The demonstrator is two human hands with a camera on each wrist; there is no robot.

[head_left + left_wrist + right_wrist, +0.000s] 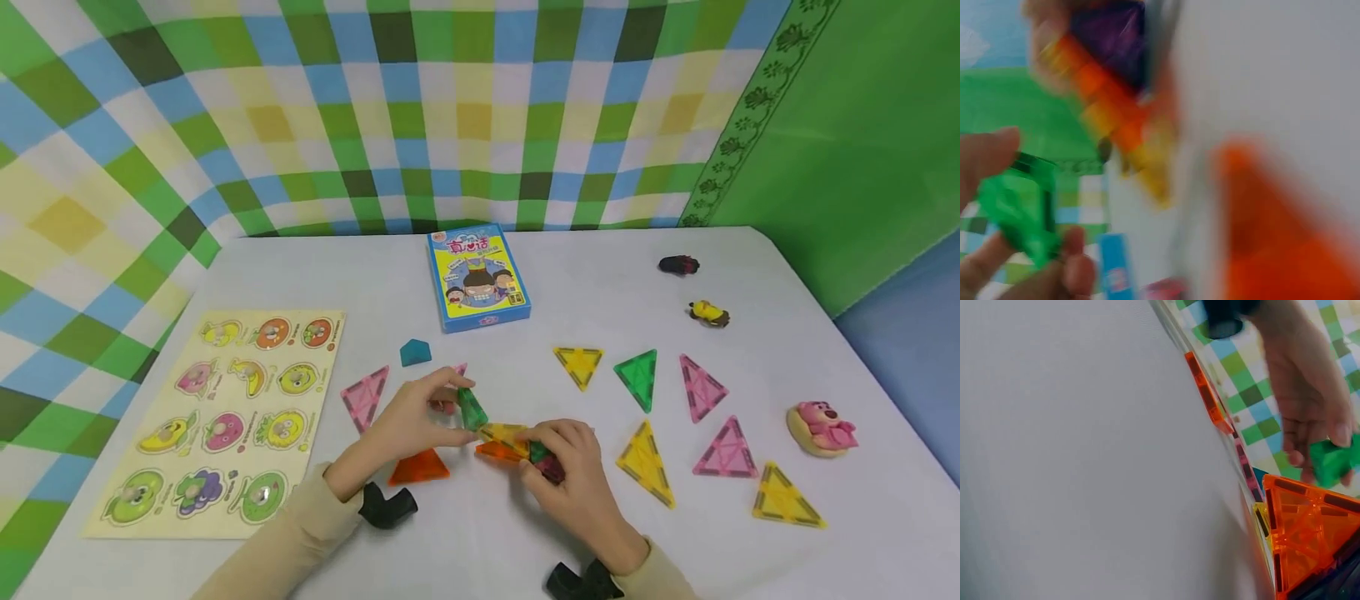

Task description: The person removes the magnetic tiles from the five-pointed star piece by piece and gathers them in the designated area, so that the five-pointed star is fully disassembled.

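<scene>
Your left hand pinches a green triangle tile; your right hand covers yellow, orange and purple tiles. The counter is white, the backdrop cloth checked green, blue and yellow.

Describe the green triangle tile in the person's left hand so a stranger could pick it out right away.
On the white table, look below the blue card box. The left hand pinches a green triangle tile upright; the other green tile lies flat, untouched.
</scene>
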